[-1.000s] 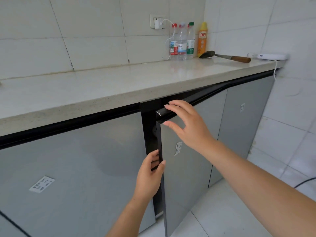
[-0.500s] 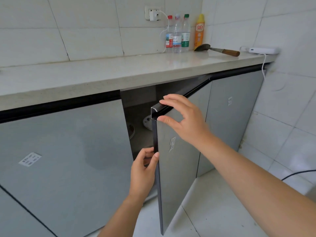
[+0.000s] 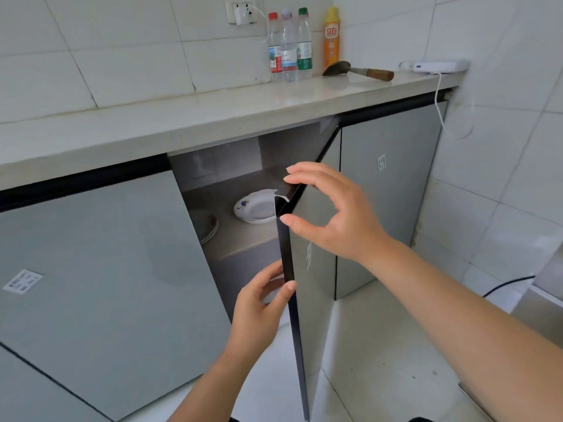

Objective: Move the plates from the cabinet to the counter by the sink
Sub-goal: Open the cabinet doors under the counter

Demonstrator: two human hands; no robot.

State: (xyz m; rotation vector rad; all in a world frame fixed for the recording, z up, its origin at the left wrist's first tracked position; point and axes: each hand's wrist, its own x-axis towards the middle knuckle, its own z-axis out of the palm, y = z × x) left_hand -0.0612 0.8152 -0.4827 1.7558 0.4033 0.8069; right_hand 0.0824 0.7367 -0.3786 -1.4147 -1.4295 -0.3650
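The grey cabinet door (image 3: 313,269) stands swung out toward me. My right hand (image 3: 338,214) holds its top corner, fingers over the top edge and thumb on the front face. My left hand (image 3: 262,306) grips the door's free vertical edge lower down, thumb in front and fingers behind. Inside, on the shelf (image 3: 243,239), sits a white plate with a blue flower (image 3: 256,208), partly hidden by the door corner. A stack of plates (image 3: 208,226) lies to its left, half hidden behind the neighbouring shut door (image 3: 106,284). The pale stone counter (image 3: 182,117) runs above.
At the counter's far end stand three water bottles (image 3: 289,47), an orange bottle (image 3: 331,38), a wooden-handled spatula (image 3: 356,70) and a white device (image 3: 438,66) with a hanging cord. Another shut door (image 3: 390,190) is on the right. A black cable (image 3: 505,284) crosses the floor.
The door has swung much wider with both hands on it, uncovering the shelf and the plates. My view has shifted closer and lower.
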